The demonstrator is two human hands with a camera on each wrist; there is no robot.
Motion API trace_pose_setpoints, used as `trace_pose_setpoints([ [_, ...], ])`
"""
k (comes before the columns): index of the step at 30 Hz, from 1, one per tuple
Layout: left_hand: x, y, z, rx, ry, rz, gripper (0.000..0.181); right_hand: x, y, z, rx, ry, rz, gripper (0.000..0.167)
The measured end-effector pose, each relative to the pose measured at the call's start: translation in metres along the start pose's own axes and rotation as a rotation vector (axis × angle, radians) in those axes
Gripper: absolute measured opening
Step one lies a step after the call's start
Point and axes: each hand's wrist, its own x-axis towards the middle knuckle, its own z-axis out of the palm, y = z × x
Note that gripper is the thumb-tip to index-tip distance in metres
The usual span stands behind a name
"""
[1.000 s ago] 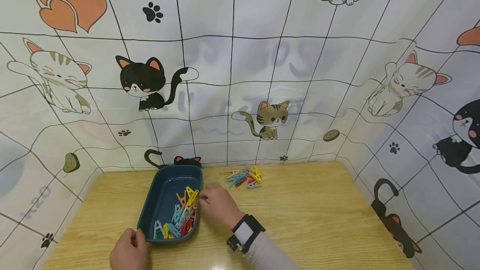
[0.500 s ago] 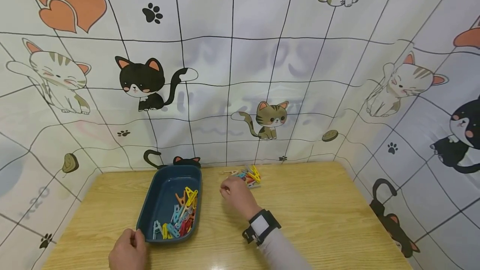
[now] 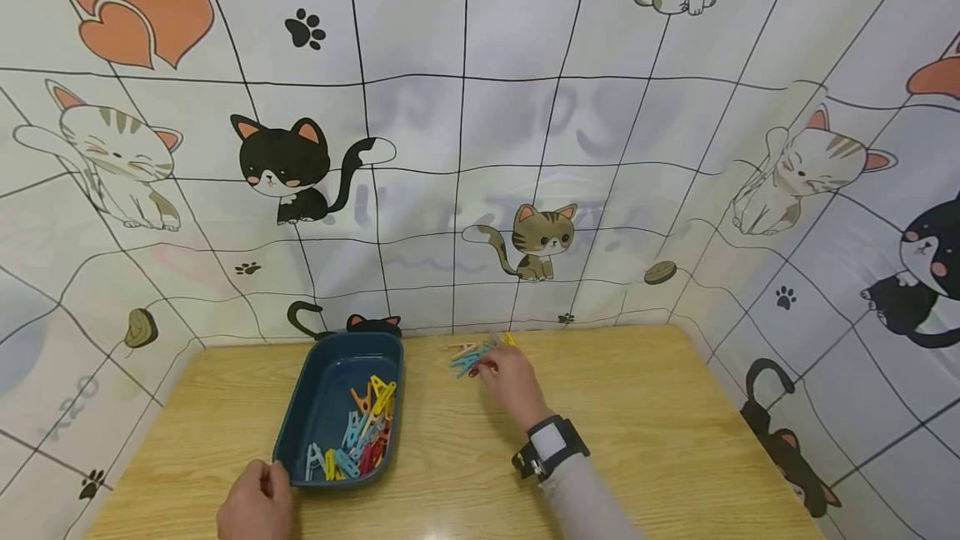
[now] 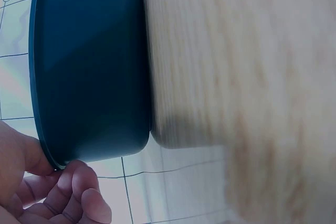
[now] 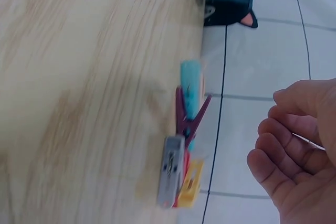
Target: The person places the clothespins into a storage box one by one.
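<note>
At the near edge of the light, wood-grained tabletop (image 3: 637, 440), the person's left hand (image 3: 257, 500) pinches the rim of a deep, dark-blue rectangular tray with rounded corners (image 3: 326, 398) at its near-left corner, thumb on one side of the lip and fingertips on the other. Also near, a pale grey sleeve (image 3: 588, 498) leads to a black wristband with a white panel (image 3: 551, 442). Inside the tray, small plastic clothespins in yellow, orange, light blue and red (image 3: 367, 432) lie jumbled along its right side and near end. Farther off, the right hand (image 3: 513, 382) is beside a loose pile of coloured clothespins (image 3: 471, 357) to the right of the tray's far end; its fingers are loosely bent and grasp nothing. The right wrist view shows a light-blue clothespin (image 5: 190, 85), a purple clothespin (image 5: 185, 127), a grey clothespin (image 5: 170, 171) and a yellow clothespin (image 5: 190, 184) bunched there. Behind the table stands a white, black-lined wall covering printed with cartoon cats (image 3: 420, 148).
</note>
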Motion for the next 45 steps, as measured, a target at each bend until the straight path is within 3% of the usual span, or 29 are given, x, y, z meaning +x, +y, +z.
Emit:
trace_pose_setpoints([
  [7,0.001,-0.003,0.002,-0.004,-0.001,0.007,0.03,-0.002,0.02,-0.005,-0.011,0.019,0.091,0.006],
  [15,0.001,-0.002,0.002,-0.007,0.034,0.037,0.031,-0.004,0.038,-0.012,-0.039,-0.028,0.196,0.006],
  [33,0.001,-0.004,0.002,0.004,0.009,0.024,0.03,-0.005,0.054,-0.012,-0.106,-0.112,0.274,0.005],
  [39,0.001,-0.003,0.002,0.005,-0.011,-0.004,0.029,-0.003,0.059,-0.01,-0.137,-0.15,0.275,0.004],
  [45,0.001,-0.002,0.002,0.001,0.008,0.018,0.029,-0.001,0.063,-0.007,-0.161,-0.172,0.264,0.005],
])
